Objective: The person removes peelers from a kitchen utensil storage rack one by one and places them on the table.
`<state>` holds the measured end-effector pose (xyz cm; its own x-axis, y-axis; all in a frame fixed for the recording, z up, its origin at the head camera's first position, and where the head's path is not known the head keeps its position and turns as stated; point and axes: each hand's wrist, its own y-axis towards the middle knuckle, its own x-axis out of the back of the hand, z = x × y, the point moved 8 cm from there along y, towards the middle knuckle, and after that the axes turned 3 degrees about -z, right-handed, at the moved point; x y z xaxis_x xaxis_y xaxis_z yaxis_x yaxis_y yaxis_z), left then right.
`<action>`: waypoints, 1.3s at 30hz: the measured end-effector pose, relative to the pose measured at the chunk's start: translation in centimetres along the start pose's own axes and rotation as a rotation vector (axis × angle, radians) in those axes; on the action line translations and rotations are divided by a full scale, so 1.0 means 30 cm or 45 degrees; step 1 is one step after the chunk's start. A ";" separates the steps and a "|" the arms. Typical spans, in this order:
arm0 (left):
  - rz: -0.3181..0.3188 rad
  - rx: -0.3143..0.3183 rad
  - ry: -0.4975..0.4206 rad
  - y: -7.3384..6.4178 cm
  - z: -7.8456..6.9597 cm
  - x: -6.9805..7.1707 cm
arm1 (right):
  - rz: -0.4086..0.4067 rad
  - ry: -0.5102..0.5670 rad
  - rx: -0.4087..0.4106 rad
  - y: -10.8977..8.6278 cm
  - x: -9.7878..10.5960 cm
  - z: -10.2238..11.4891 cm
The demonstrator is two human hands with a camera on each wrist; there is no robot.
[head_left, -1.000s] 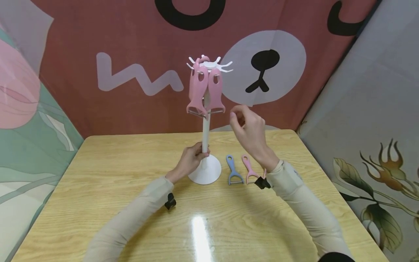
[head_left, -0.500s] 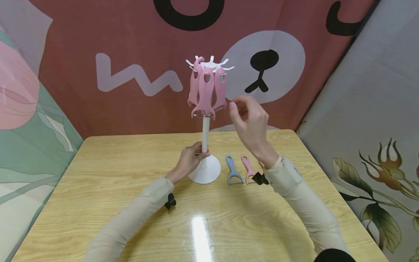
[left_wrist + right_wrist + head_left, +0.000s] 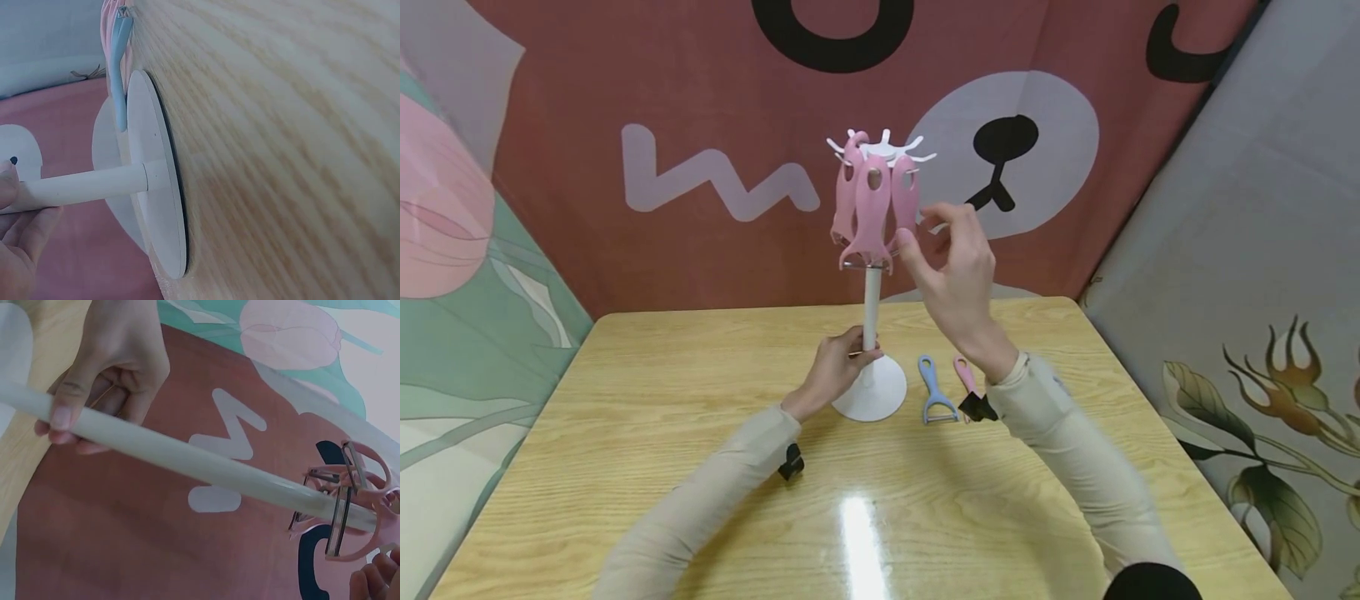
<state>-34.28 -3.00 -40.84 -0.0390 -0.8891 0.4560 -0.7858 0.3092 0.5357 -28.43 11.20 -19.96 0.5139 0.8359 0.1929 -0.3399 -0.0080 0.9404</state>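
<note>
My left hand [image 3: 835, 371] grips the lower pole of a white stand [image 3: 871, 308] with a round base, its thumb and fingers around the pole. Several pink peelers [image 3: 872, 208] hang by their handle holes from the hooks of the stand's top ring [image 3: 887, 150], blades down. My right hand [image 3: 961, 271] is raised at the right-hand hanging peeler [image 3: 906, 193]; thumb and fingers are apart, and the thumb tip overlaps that peeler's lower part. Whether it touches cannot be told. In the right wrist view, peeler blades and curled right fingertips [image 3: 375, 578] show at the lower right.
On the wooden table [image 3: 700, 367], right of the base, lie a blue peeler [image 3: 931, 392] and a pink peeler [image 3: 964, 372] partly hidden by the right wrist's black clip [image 3: 977, 407]. Printed cloth [image 3: 715, 258] hangs behind the table.
The ring with its hanging peelers has turned, bringing one peeler to the front and another to the right. My right hand rose, then moved left to the peelers. The left hand stays on the pole.
</note>
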 end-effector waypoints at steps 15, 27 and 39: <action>0.010 -0.006 0.016 0.010 -0.002 -0.006 | 0.011 0.005 -0.077 0.006 -0.018 0.004; 0.020 0.044 0.019 0.012 0.007 -0.009 | 0.018 -0.007 -0.091 0.011 -0.018 -0.002; 0.007 0.043 0.006 0.004 0.007 -0.011 | 0.012 -0.013 -0.051 0.028 -0.005 0.011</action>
<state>-34.48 -2.74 -41.07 -0.0404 -0.8857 0.4625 -0.8062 0.3023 0.5086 -28.54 10.89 -19.12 0.5183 0.8303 0.2048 -0.3762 0.0063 0.9265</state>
